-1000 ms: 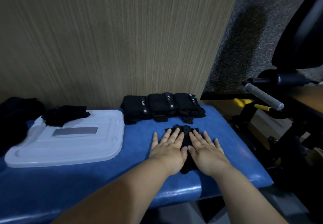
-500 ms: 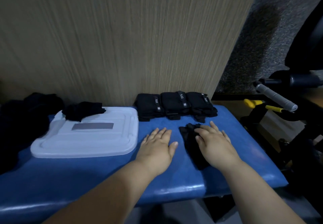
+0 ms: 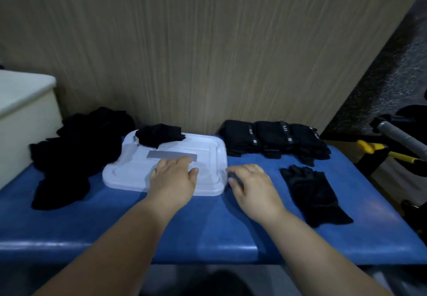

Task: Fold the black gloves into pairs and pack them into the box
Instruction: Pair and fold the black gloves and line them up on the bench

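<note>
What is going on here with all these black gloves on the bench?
A person is sorting gloves on a blue bench. The left hand lies over a white lid; the right hand is at the lid's right edge, and blur hides whether it grips it. Neither hand holds a glove. Three folded pairs sit in a row at the back, flat gloves lie to the right, a single glove lies on the lid, and a loose heap waits at the left.

Right hand (image 3: 249, 187) fingertips blurred at lid (image 3: 129, 173) corner; cream object (image 3: 23, 115) cut off left.
</note>
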Demonstrator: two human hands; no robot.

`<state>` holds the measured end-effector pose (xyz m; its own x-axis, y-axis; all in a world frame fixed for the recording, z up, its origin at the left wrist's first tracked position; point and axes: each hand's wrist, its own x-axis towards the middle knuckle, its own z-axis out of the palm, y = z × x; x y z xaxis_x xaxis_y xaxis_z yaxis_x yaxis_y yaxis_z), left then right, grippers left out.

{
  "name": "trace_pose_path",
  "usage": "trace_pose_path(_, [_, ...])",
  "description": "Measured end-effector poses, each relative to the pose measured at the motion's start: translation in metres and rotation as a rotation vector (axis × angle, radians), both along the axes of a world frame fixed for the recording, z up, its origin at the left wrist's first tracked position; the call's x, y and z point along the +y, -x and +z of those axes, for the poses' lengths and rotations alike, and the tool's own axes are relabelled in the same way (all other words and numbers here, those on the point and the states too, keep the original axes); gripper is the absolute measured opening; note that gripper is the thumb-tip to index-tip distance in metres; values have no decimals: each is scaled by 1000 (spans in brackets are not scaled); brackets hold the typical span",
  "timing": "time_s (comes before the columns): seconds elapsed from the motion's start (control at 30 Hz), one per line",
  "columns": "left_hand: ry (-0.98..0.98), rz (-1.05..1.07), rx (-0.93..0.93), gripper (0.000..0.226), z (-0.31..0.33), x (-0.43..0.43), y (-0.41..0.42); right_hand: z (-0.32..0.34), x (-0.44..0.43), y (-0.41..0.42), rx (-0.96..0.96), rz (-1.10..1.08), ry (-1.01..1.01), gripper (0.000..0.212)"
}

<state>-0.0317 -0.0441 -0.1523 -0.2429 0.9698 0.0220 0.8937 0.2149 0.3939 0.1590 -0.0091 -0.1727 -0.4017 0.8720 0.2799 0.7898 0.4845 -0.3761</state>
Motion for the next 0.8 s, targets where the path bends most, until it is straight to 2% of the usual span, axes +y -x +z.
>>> trace_pose_path(0.13, [59,62,-4,42,2,-1,36,-2,8,49,6,21,25,31])
trace_pose_path(0.3, [56,103,-27,44,0,3,68,6,31,118,-44,-55,-2,41])
trace_pose_path(0.53, [11,147,-132,38,-1,3,90,11,62,173,-22,60,42,59])
trace_pose_path(0.63, [10,137,-148,38,-2,3,92,11,69,183,-78,89,53,55])
trace_pose_path(0.8, [-18,145,-194,37,-2,2,94,8,69,183,-108,73,-10,36])
